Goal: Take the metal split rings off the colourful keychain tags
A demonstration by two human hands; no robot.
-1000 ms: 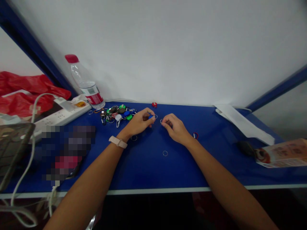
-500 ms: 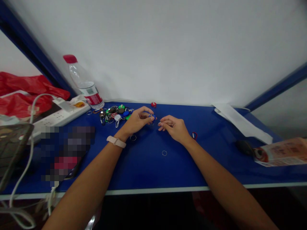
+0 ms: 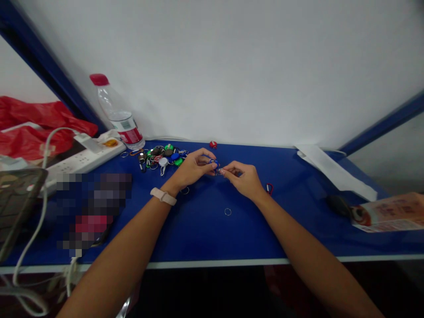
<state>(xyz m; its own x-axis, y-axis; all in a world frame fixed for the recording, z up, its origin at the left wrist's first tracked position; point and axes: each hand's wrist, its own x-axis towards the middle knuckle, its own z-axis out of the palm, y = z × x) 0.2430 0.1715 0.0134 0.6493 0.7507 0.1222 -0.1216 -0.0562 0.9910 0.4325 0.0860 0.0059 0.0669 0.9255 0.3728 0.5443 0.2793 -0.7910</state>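
My left hand point(image 3: 195, 168) pinches a small blue badge reel point(image 3: 213, 163) between thumb and fingers, above the blue desk. Close against it, my right hand point(image 3: 241, 176) has its thumb and forefinger pressed together on a tiny shiny metal piece point(image 3: 220, 171) at the reel's edge. Whether that piece is joined to the reel is too small to tell. A loose metal ring point(image 3: 228, 212) lies on the desk below my hands, and another ring point(image 3: 184, 190) is beside my left wrist. A red carabiner point(image 3: 269, 189) lies by my right wrist.
Left of my hands is a pile of coloured reels and clips point(image 3: 164, 157). A water bottle point(image 3: 127, 130), a white power strip point(image 3: 82, 161) and a blurred-out phone point(image 3: 96, 207) stand or lie further left. At right are a white paper strip point(image 3: 334, 170) and a packet point(image 3: 391, 212).
My right hand's fingertips have met the blue reel in my left hand; a small gap lay between them before. My left hand has shifted slightly right.
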